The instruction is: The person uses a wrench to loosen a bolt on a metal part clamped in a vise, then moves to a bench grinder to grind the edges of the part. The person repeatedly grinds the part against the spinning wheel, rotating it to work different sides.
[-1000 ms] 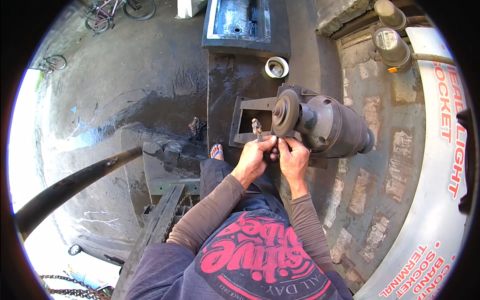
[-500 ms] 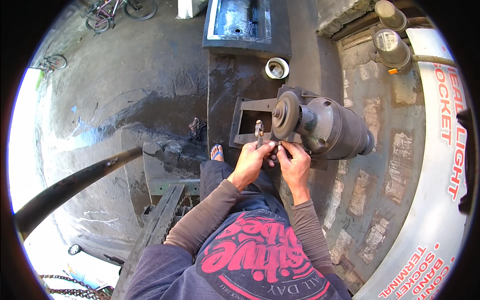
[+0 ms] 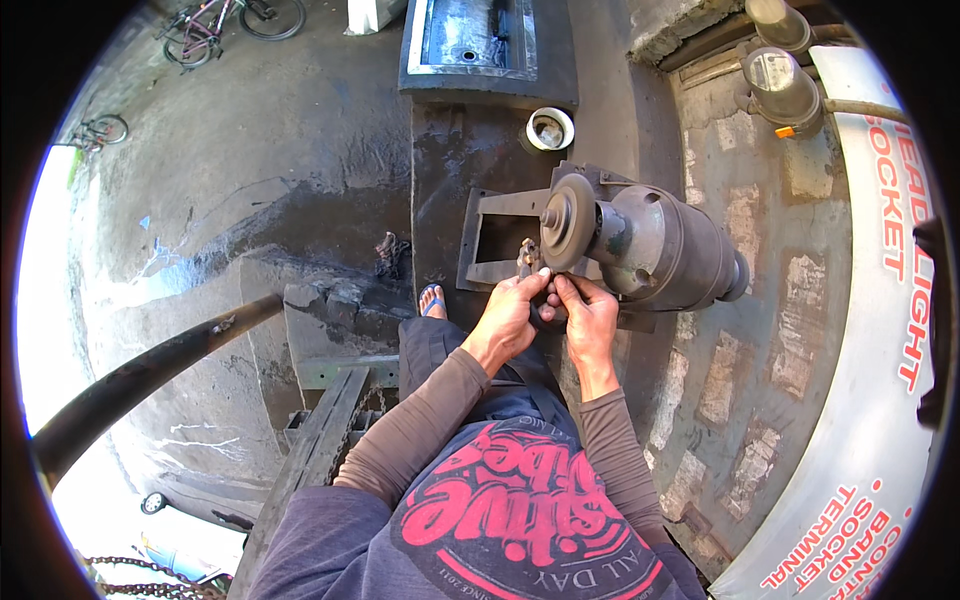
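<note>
Metal piece [image 3: 527,258], small, stiff and probably light, sits pinched by my left hand [image 3: 512,318] and right hand [image 3: 585,322] beside the grinding wheel [image 3: 566,222].

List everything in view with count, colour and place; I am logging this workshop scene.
grinder: one, grey-green, on the dark bench, wheel facing left
metal part: one, rusty brown, held against the wheel
frame: one, dark, left of the wheel
cup: one, white, behind the grinder
tray: one, dark, top centre
bicycles: two, top left
pipe: one, black, lower left
sandal: one, blue, on the foot by the bench
left hand: one, gripping the part
right hand: one, gripping the part
</note>
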